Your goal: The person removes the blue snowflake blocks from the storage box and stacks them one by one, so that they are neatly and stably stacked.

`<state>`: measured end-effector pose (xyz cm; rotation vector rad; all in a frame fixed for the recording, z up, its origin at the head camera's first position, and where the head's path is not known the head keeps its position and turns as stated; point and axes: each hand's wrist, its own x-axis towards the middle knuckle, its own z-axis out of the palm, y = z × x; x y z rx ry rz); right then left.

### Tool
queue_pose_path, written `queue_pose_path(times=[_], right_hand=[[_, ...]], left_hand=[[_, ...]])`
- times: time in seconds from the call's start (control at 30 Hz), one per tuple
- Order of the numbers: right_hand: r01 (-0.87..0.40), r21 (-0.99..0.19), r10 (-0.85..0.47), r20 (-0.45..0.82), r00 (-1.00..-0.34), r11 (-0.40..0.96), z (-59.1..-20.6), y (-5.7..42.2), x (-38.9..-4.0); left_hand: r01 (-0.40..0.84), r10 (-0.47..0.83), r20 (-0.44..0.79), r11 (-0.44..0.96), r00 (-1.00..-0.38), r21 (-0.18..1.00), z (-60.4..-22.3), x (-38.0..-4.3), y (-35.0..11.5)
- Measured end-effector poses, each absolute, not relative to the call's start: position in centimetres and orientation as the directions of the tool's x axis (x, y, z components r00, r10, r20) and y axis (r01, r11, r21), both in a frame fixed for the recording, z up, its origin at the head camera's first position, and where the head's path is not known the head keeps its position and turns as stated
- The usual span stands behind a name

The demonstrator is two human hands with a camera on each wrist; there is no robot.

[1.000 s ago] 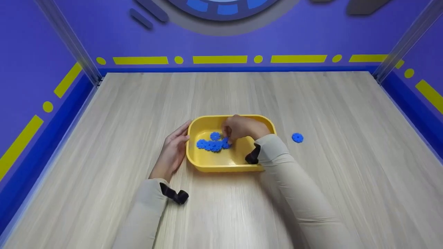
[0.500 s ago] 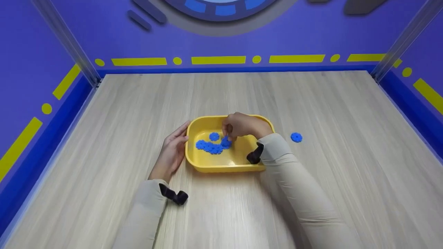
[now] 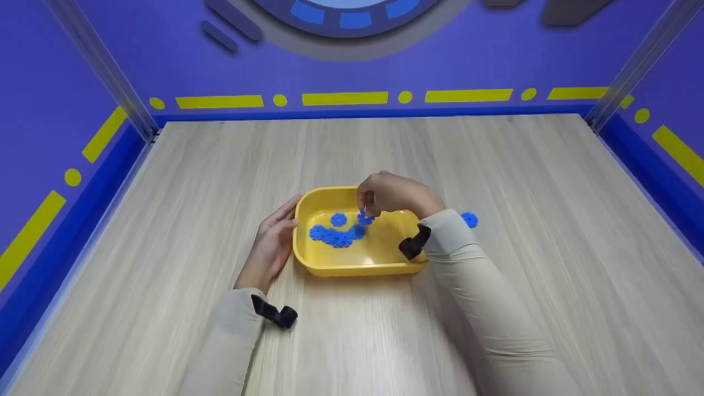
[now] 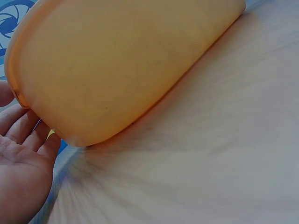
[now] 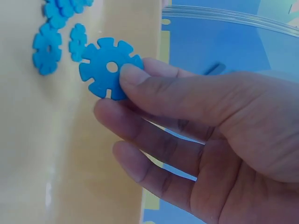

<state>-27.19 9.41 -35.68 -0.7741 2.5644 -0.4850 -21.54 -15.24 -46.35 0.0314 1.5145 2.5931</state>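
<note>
In the right wrist view my right hand point(image 5: 187, 121) pinches a blue notched disc point(image 5: 100, 65) with a hole in its middle. The thumb lies over one face, and the other fingers are loosely bent below. This hand point(image 3: 399, 192) is above the far right part of a yellow bin point(image 3: 363, 269) in the head view. Several similar blue discs point(image 3: 333, 236) lie overlapping on the bin's floor, with a separate one point(image 3: 338, 219) just behind them. My left hand point(image 3: 269, 247) rests against the bin's left end, its fingers fairly straight along the outside wall point(image 4: 117, 70).
Another blue disc point(image 3: 469, 219) lies on the wood-grain table point(image 3: 352, 341) to the right of the bin, partly covered by the right sleeve point(image 3: 484, 291). Blue-purple panels point(image 3: 341, 71) with yellow marks enclose the table at the back and sides.
My right hand has lifted a blue disc off the pile, moving slightly up and to the right. The left hand has stayed at the bin's end. The head view has shifted slightly.
</note>
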Motion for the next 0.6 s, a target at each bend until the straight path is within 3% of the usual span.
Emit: queue_pose_path(times=[0.6], right_hand=[[-0.478, -0.461, -0.595, -0.147, -0.790, 0.748, -34.4, 13.4, -26.3]], left_hand=[[-0.109, 0.127, -0.054, -0.483, -0.990, 0.869, -46.5, -21.6, -15.2]])
